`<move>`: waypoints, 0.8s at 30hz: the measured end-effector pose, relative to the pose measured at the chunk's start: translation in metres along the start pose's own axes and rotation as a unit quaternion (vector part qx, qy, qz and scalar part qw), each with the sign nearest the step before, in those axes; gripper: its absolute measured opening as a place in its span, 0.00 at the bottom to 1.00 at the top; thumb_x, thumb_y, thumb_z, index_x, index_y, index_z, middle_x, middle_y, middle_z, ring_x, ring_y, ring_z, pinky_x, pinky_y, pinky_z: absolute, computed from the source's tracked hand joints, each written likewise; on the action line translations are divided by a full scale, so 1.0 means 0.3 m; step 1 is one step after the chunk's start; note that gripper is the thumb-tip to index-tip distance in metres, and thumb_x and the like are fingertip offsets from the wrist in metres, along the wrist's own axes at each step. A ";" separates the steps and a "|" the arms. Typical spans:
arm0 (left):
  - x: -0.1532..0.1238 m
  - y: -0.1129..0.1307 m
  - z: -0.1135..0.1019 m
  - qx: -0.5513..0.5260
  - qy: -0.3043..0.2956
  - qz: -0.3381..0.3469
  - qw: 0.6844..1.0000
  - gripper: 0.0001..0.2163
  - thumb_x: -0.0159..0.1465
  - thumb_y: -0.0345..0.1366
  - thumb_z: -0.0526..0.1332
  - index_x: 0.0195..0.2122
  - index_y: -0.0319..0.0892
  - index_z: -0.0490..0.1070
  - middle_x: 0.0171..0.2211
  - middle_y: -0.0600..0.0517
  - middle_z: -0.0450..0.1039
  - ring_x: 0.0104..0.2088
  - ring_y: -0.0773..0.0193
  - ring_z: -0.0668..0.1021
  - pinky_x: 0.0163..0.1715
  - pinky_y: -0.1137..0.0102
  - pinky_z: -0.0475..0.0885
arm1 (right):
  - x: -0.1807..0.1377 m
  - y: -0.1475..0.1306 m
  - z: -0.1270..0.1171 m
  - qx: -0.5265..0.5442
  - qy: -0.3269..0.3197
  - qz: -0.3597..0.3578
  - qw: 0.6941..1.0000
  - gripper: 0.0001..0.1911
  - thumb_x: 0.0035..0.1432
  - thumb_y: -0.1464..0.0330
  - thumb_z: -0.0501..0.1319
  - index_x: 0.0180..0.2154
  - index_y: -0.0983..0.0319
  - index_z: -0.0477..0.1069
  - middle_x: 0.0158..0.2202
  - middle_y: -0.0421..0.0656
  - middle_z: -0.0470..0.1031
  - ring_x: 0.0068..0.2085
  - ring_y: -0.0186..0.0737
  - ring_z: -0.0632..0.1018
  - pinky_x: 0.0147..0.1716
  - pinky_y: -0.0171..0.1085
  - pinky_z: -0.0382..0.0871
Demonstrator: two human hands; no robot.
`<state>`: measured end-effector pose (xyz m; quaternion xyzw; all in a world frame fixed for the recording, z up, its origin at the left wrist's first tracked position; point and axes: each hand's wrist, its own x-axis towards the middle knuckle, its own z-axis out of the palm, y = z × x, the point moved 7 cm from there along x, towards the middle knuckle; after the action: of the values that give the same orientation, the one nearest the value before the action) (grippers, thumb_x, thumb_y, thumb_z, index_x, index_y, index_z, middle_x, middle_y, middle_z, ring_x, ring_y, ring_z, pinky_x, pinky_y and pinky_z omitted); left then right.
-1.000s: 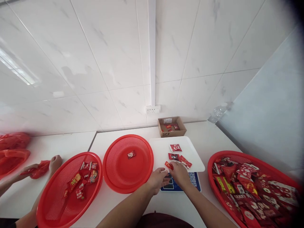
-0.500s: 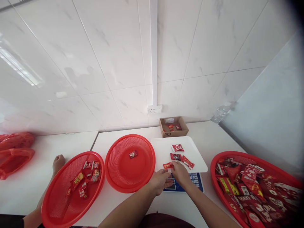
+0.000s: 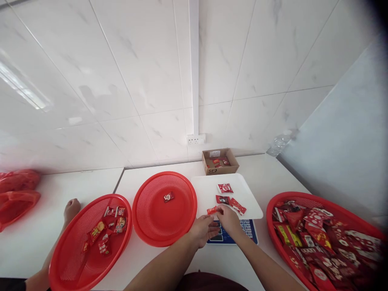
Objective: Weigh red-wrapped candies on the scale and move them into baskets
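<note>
A small red candy packet (image 3: 212, 210) sits at the near edge of the white tray (image 3: 206, 188), which rests on a scale with a blue keypad (image 3: 249, 230). The right hand (image 3: 228, 220) pinches the packet's right end with its fingertips. The left hand (image 3: 202, 231) lies just beside it, touching the right hand, fingers loosely curled; whether it grips anything cannot be told. Three more packets (image 3: 224, 188) lie farther back on the tray. Left of the tray is a red basket (image 3: 151, 226) with a single packet (image 3: 168, 197). Farther left, a second basket (image 3: 60, 262) holds several sweets, and another person's hand (image 3: 71, 209) rests beside it. To the right, a third basket (image 3: 291, 197) is heaped with packets. A cardboard box (image 3: 220, 161) stands by the far wall.
</note>
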<state>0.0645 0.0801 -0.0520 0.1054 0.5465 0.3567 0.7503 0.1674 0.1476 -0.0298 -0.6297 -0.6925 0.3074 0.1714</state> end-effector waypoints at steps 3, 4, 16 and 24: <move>0.005 -0.002 0.000 -0.006 -0.002 -0.004 1.000 0.05 0.64 0.34 0.53 0.39 0.39 0.60 0.28 0.52 0.70 0.28 0.67 0.76 0.41 0.68 0.69 | -0.003 -0.026 0.008 -0.042 0.000 -0.072 0.997 0.18 0.50 0.73 0.51 0.42 0.62 0.73 0.46 0.47 0.74 0.49 0.43 0.70 0.49 0.39 0.60; 0.005 -0.002 -0.001 -0.006 -0.004 -0.004 1.000 0.05 0.63 0.34 0.53 0.38 0.39 0.60 0.28 0.51 0.70 0.28 0.67 0.76 0.40 0.69 0.69 | -0.004 -0.037 0.016 -0.069 -0.007 -0.098 0.993 0.20 0.50 0.74 0.51 0.45 0.61 0.72 0.50 0.47 0.72 0.52 0.44 0.68 0.51 0.39 0.58; -0.013 -0.001 -0.030 0.002 -0.012 0.001 1.000 0.07 0.58 0.36 0.60 0.34 0.40 0.62 0.29 0.50 0.72 0.28 0.66 0.76 0.41 0.67 0.67 | 0.032 -0.094 0.066 -0.136 -0.043 -0.096 0.985 0.21 0.53 0.67 0.55 0.50 0.62 0.69 0.46 0.51 0.71 0.47 0.46 0.69 0.45 0.38 0.60; -0.019 0.007 -0.050 -0.010 0.001 -0.001 1.000 0.09 0.59 0.37 0.60 0.35 0.39 0.62 0.29 0.50 0.71 0.29 0.65 0.77 0.40 0.66 0.68 | 0.035 -0.063 0.051 -0.094 -0.033 -0.019 0.995 0.13 0.52 0.72 0.52 0.37 0.66 0.72 0.36 0.51 0.74 0.39 0.42 0.74 0.38 0.36 0.63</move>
<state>0.0493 0.0745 -0.0522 0.0972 0.5437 0.3619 0.7509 0.1419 0.1544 -0.0308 -0.6192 -0.7355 0.2582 0.0945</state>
